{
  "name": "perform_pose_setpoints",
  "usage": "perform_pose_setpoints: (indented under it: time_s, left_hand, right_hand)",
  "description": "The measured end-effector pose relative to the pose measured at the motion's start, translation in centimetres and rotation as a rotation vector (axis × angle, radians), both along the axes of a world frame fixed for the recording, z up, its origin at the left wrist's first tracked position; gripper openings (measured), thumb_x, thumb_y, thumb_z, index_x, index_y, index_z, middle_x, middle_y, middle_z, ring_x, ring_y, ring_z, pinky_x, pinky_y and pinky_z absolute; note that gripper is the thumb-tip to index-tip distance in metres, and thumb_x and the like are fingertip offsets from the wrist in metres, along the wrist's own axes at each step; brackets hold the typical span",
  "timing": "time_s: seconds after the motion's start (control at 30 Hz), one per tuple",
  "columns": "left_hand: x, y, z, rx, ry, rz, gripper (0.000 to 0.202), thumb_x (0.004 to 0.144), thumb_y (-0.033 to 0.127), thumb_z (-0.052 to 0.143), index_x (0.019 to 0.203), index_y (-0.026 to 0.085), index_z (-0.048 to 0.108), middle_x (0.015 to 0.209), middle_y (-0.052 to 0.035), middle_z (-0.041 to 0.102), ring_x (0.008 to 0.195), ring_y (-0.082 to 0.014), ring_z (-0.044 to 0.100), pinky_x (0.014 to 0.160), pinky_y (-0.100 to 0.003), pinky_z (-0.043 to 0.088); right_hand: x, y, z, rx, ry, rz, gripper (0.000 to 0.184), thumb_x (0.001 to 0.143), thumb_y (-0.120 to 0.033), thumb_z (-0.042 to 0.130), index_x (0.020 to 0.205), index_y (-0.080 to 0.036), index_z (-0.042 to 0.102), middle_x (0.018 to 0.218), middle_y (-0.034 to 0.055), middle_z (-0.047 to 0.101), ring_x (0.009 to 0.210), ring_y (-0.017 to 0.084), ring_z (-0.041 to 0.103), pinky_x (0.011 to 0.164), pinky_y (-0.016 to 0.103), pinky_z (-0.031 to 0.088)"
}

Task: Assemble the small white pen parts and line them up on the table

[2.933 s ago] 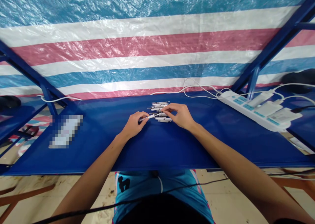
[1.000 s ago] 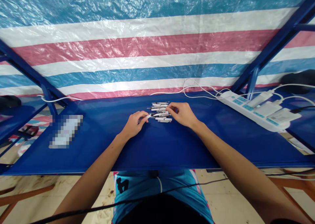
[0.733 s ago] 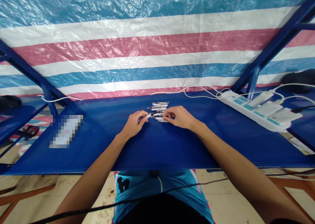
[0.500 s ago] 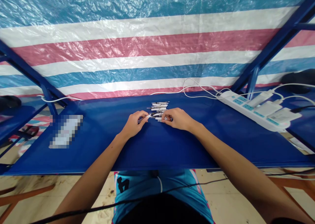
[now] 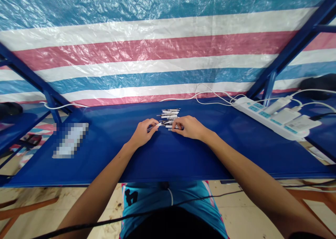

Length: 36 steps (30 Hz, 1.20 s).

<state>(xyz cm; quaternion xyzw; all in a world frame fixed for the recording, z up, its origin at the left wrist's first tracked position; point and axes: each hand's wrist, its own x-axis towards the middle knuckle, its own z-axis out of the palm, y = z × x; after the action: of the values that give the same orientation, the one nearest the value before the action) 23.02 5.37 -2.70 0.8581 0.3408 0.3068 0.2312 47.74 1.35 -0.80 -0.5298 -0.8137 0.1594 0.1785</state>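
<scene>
Several white-and-dark pens (image 5: 170, 112) lie in a loose stack, mostly crosswise, on the blue table (image 5: 168, 155). At the left edge of the stack, my left hand (image 5: 144, 131) is closed in a pinch around a pen (image 5: 158, 124). The pen's white part points up and right, and its other end shows under the fingers. My right hand (image 5: 189, 127) covers the right side of the stack, fingertips pinched on a small pale grey piece (image 5: 170, 129) at the near side. Much of that piece is hidden by the fingers.
On the right stands a white power strip (image 5: 270, 118) with several plugs and adapters. A white cable (image 5: 207, 100) loops along the table's back edge. To the left lies a pixelated pale object (image 5: 70, 140). Blue metal frame bars (image 5: 285, 44) rise at both sides before a striped sheet (image 5: 168, 46).
The pale grey piece at my right fingertips now shows slightly nearer the front, apart from the stacked pens. My left hand stays in place with its pen.
</scene>
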Motion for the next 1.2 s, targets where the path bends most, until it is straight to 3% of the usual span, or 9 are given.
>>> perform_pose_setpoints:
  time_s: [0.3,0.53,0.8,1.07,1.2]
  left_hand:
    - [0.0,0.0,-0.1,0.017,0.000,0.003,0.023,0.098,0.037,0.053,0.094,0.021,0.069,0.083,-0.0043,0.077,0.078,-0.0208,0.068,0.075,-0.030,0.052]
    - [0.0,0.0,0.0,0.011,-0.007,-0.003,0.022,0.097,0.037,0.054,0.094,0.021,0.069,0.082,-0.0043,0.077,0.079,-0.0212,0.069,0.074,-0.030,0.052]
    - [0.0,0.0,0.0,0.003,-0.006,0.002,0.024,0.097,0.038,0.052,0.094,0.022,0.068,0.083,-0.0043,0.076,0.079,-0.0209,0.068,0.074,-0.030,0.052]
    - [-0.1,0.1,0.0,0.016,0.002,0.023,0.023,0.098,0.038,0.053,0.095,0.022,0.070,0.086,-0.0051,0.077,0.080,-0.0217,0.068,0.077,-0.031,0.053]
    - [-0.2,0.2,0.0,0.044,-0.012,0.035,0.021,0.098,0.035,0.054,0.095,0.021,0.070,0.091,-0.0061,0.078,0.083,-0.0217,0.069,0.079,-0.032,0.054]
  right_hand:
    - [-0.2,-0.2,0.5,-0.024,-0.035,-0.012,0.006,0.089,-0.024,0.073,0.084,-0.022,0.071,0.067,-0.0015,0.061,0.060,0.013,0.051,0.060,0.025,0.029]
    - [-0.1,-0.3,0.7,-0.061,-0.052,0.022,0.018,0.089,-0.032,0.075,0.077,-0.021,0.069,0.069,-0.0005,0.064,0.060,0.013,0.052,0.060,0.025,0.029]
    - [-0.4,-0.5,0.8,-0.061,-0.071,0.043,0.014,0.088,-0.029,0.075,0.077,-0.021,0.071,0.066,-0.0011,0.063,0.059,0.012,0.051,0.059,0.025,0.029]
    - [0.8,0.1,0.2,0.080,0.162,0.091,0.010,0.087,-0.029,0.072,0.082,-0.021,0.072,0.076,0.0019,0.071,0.067,0.015,0.059,0.065,0.026,0.040]
    - [1.5,0.5,0.2,0.114,0.249,0.049,0.010,0.088,-0.029,0.067,0.082,-0.020,0.071,0.076,0.0026,0.073,0.068,0.016,0.064,0.066,0.027,0.044]
